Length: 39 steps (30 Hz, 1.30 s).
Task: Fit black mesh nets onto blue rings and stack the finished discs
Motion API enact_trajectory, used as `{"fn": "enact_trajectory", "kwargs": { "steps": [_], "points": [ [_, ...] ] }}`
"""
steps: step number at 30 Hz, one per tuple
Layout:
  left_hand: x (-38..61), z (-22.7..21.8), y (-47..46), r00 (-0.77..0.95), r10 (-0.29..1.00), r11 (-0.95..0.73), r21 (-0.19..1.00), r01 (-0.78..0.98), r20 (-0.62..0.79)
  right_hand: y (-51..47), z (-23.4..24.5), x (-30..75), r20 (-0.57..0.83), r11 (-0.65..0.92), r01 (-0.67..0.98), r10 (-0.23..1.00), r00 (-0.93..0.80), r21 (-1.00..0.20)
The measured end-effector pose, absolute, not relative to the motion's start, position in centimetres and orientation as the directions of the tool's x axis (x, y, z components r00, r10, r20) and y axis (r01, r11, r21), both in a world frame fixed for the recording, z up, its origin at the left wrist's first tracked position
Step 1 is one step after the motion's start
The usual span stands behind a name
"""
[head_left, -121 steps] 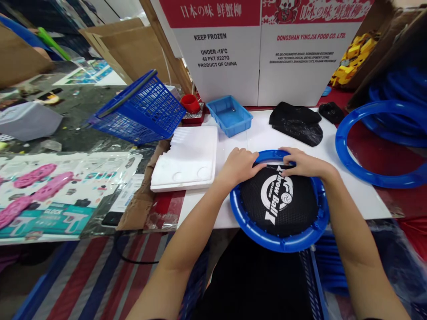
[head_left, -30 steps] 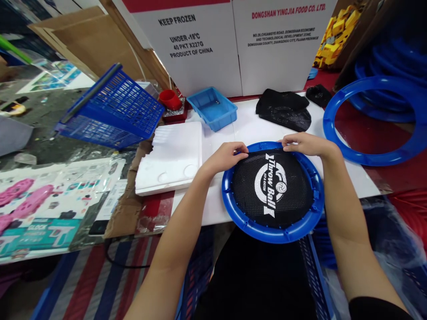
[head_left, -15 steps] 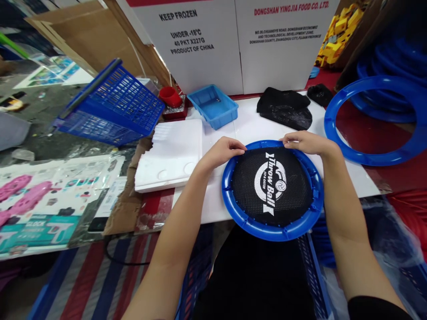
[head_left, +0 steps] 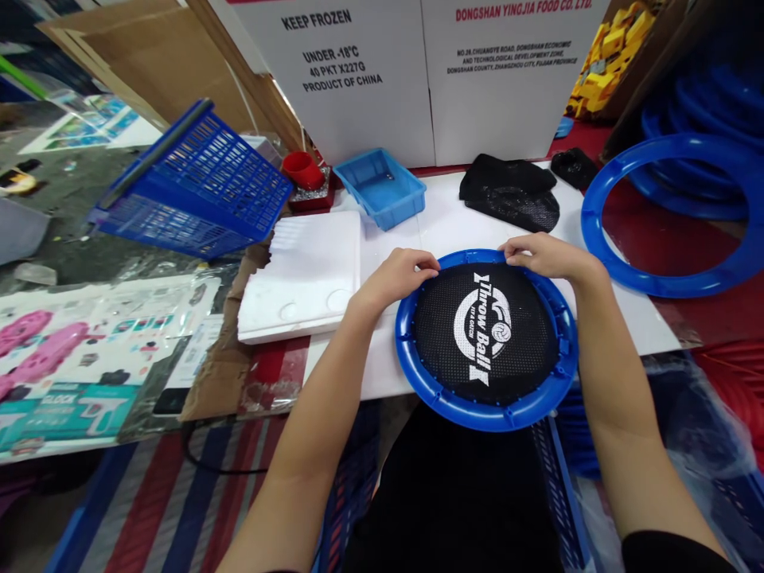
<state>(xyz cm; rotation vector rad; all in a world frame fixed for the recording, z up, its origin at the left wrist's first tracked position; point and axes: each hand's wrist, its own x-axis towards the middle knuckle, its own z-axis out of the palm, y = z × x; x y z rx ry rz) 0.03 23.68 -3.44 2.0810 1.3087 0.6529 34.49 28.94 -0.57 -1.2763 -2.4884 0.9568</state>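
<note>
A blue plastic ring (head_left: 418, 386) lies before me, its near edge jutting past the front of the white work surface. Inside it is a round black mesh (head_left: 528, 318) printed with white "Throw Ball" lettering. My left hand (head_left: 401, 274) pinches the mesh edge at the ring's upper left, thumb and fingertips together. At the upper right my right hand (head_left: 534, 253) does the same, with its fingers closed at the rim. What exactly lies between the fingertips is partly hidden. Beyond the hands rests a small pile of black mesh (head_left: 507, 191).
Left of the ring lies a white foam slab (head_left: 298, 294). A blue tray (head_left: 382, 191) and a red cup (head_left: 303, 170) stand behind it. A blue basket (head_left: 203, 183) leans at the left. Another blue ring (head_left: 597, 247) sits at the right, and a white carton (head_left: 394, 103) stands at the back.
Hardly anything differs. Both hands stay pinched at the same places on the rim, and the view has shifted very slightly.
</note>
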Motion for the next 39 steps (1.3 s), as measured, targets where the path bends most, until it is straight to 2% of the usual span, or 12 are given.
{"fn": "enact_trajectory", "kwargs": {
  "steps": [5, 9, 12, 15, 17, 21, 24, 28, 33, 39],
  "points": [
    [0.3, -2.9, 23.4, 0.412, 0.905, -0.366, 0.693, 0.621, 0.108, 29.2, -1.1, 34.7, -0.113, 0.412, 0.655, 0.788, -0.605, -0.633],
    [1.6, -2.4, 22.5, 0.475, 0.850, -0.508, 0.586, 0.631, 0.226, 28.9, -0.9, 34.1, -0.025, 0.445, 0.607, 0.793, -0.609, -0.659],
    [3.0, -3.0, 21.9, 0.548, 0.800, -0.590, 0.489, 0.642, 0.245, 28.6, -1.0, 33.1, 0.037, 0.530, 0.510, 0.717, -0.696, -0.677],
    [3.8, -3.9, 21.6, 0.583, 0.788, -0.606, 0.422, 0.674, 0.199, 28.5, -1.8, 32.4, -0.034, 0.567, 0.500, 0.639, -0.769, -0.655],
    [4.0, -4.4, 21.6, 0.583, 0.793, -0.597, 0.418, 0.685, 0.177, 28.5, -2.2, 32.1, -0.073, 0.556, 0.519, 0.634, -0.770, -0.649],
    [4.1, -4.5, 21.8, 0.525, 0.830, -0.541, 0.496, 0.679, 0.186, 28.4, -2.2, 31.8, -0.076, 0.550, 0.544, 0.656, -0.751, -0.633],
    [4.1, -4.0, 22.0, 0.461, 0.863, -0.484, 0.600, 0.637, 0.207, 28.4, -1.8, 31.7, -0.018, 0.572, 0.527, 0.667, -0.745, -0.628],
    [4.0, -3.8, 22.5, 0.306, 0.925, -0.371, 0.704, 0.605, 0.224, 28.6, -1.7, 31.8, 0.077, 0.551, 0.491, 0.714, -0.696, -0.675],
    [3.8, -4.1, 23.2, 0.158, 0.965, -0.259, 0.823, 0.506, 0.207, 28.9, -2.1, 31.9, 0.082, 0.492, 0.482, 0.756, -0.649, -0.725],
    [3.3, -4.2, 23.8, 0.149, 0.977, -0.205, 0.863, 0.462, 0.152, 29.0, -2.4, 31.8, 0.069, 0.458, 0.513, 0.790, -0.609, -0.726]
  ]
}}
